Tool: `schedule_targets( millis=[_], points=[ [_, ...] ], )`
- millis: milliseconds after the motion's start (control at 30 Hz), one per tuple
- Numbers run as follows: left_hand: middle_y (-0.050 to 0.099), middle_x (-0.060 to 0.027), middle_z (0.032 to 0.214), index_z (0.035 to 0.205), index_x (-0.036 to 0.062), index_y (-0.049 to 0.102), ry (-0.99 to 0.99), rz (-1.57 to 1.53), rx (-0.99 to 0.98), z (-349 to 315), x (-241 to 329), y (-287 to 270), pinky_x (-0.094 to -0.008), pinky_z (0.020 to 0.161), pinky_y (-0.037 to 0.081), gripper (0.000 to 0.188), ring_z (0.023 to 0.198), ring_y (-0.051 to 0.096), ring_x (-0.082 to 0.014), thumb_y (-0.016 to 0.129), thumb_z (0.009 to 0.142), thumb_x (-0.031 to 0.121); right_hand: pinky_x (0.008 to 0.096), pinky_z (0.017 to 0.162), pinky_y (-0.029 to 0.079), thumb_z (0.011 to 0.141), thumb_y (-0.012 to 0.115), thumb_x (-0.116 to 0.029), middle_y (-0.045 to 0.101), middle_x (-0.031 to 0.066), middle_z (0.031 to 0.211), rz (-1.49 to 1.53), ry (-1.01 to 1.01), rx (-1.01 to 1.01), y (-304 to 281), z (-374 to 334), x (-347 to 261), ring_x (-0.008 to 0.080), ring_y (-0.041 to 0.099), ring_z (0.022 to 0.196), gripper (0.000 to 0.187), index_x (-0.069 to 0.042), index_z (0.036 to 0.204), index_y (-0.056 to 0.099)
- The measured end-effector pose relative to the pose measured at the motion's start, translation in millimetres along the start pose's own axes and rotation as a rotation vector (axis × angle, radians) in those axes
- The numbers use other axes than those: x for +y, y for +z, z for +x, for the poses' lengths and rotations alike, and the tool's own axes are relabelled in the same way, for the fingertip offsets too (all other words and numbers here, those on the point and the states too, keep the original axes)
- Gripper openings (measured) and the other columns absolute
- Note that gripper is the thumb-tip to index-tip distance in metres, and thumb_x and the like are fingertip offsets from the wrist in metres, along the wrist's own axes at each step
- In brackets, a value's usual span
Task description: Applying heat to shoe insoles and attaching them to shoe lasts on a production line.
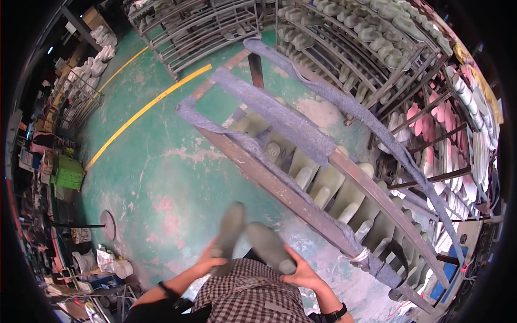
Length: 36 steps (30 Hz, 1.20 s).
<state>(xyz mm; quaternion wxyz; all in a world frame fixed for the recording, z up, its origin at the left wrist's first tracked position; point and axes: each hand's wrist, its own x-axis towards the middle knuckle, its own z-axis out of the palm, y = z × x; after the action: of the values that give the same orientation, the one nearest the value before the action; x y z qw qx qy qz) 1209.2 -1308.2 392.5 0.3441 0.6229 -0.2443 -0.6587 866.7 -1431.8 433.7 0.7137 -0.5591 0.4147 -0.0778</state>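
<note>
In front of my checked apron (247,293), each hand holds an olive-grey, foot-shaped shoe last. My left hand (207,260) is closed on the left last (231,226), which stands nearly upright. My right hand (302,273) grips the heel end of the right last (268,245), which tilts up toward the left. Their upper ends come close together, with a narrow gap between them. To the right, a metal rack (269,185) with blue-grey felt on its rails has several pale green lasts (329,185) hanging in rows.
Shelving racks (344,70) full of lasts stand at the far right, near pink and white pieces (433,116). A wheeled rack (199,32) is at the back. Yellow lines (148,110) mark the green floor (161,177). A green crate (67,172) sits at the left edge.
</note>
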Motion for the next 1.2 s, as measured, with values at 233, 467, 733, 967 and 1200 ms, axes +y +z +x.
schedule_targets(
  millis=[233, 467, 733, 967, 1200],
  points=[
    [0.043, -0.0168, 0.147, 0.157, -0.0003, 0.018, 0.768, 0.27, 0.302, -61, 250, -3, -0.0393, 0.112, 0.035, 0.116, 0.134, 0.046, -0.0267, 0.081, 0.063, 0.025, 0.0408, 0.119, 0.023, 0.071, 0.077, -0.007, 0.027, 0.0176, 0.16, 0.083, -0.659, 0.284, 42, 10, -186, 0.0291, 0.025, 0.149, 0.106, -0.004, 0.158, 0.016],
    [0.053, -0.0205, 0.139, 0.148, -0.0033, 0.038, 0.725, 0.588, 0.311, 47, 348, 65, -0.0374, 0.109, 0.039, 0.087, 0.129, 0.051, -0.0262, 0.072, 0.072, 0.023, 0.0474, 0.12, 0.023, 0.075, 0.072, -0.014, 0.022, 0.0385, 0.152, -0.156, -0.529, 0.918, 11, 80, -264, 0.049, 0.021, 0.144, 0.103, 0.014, 0.151, 0.008],
    [0.053, -0.0188, 0.138, 0.138, -0.0034, 0.049, 1.274, 0.585, 0.515, 19, 309, 104, -0.0387, 0.111, 0.034, 0.048, 0.129, 0.046, -0.0273, 0.058, 0.097, 0.019, 0.0417, 0.095, 0.05, 0.083, 0.064, -0.011, 0.062, 0.0162, 0.123, -0.434, -0.995, 0.759, 23, -18, -136, 0.0343, 0.06, 0.114, 0.047, -0.004, 0.129, 0.06],
    [0.053, -0.0206, 0.134, 0.133, 0.0032, 0.053, 0.431, 0.762, -0.393, 59, 22, 188, -0.0452, 0.102, 0.043, 0.05, 0.12, 0.053, -0.0396, 0.068, 0.088, 0.018, 0.0461, 0.091, 0.05, 0.089, 0.058, -0.017, 0.065, 0.0229, 0.11, -0.121, 0.103, 1.355, -27, -67, 214, 0.0402, 0.062, 0.106, 0.029, -0.002, 0.113, 0.065],
    [0.054, -0.0159, 0.137, 0.142, 0.0043, 0.045, 0.398, 1.428, -0.458, 256, -75, 309, -0.039, 0.103, 0.044, 0.064, 0.123, 0.054, -0.0303, 0.071, 0.085, 0.014, 0.0473, 0.1, 0.043, 0.09, 0.061, -0.022, 0.06, 0.0245, 0.123, -0.416, 0.354, 0.926, -131, -11, 280, 0.0432, 0.055, 0.117, 0.036, 0.0, 0.118, 0.061]
  ],
)
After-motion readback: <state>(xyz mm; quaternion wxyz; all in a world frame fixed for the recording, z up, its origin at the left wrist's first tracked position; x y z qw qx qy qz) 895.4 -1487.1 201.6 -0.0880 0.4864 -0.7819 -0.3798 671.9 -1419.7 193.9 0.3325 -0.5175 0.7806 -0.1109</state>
